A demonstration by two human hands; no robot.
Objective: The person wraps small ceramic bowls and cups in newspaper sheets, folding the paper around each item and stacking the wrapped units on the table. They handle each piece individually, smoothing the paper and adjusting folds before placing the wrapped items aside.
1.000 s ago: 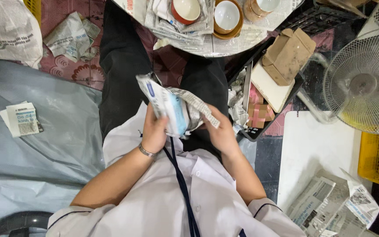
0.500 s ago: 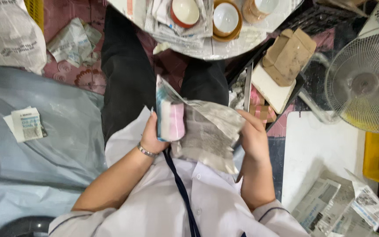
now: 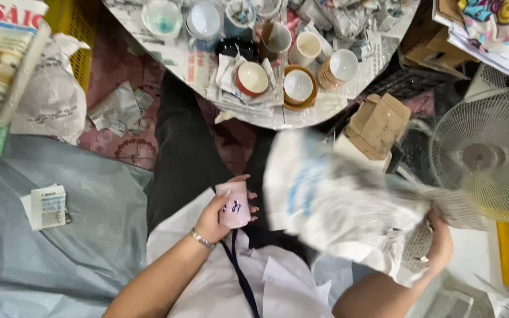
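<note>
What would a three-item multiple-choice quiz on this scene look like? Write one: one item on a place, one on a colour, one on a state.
1. Where is the fan?
A. to the person's right
B. on the round table
C. on the grey sheet

2. What colour is the cup in the left hand?
A. green
B. pink
C. black

3. What is the state of the newspaper in the right hand?
A. folded flat
B. rolled tight
C. pulled off the cup, blurred in motion

Answers: 1 A, it stands beyond the right hand. 2 B, its wall is pale pink. 3 C, the sheet hangs loose and smeared, apart from the cup.
</note>
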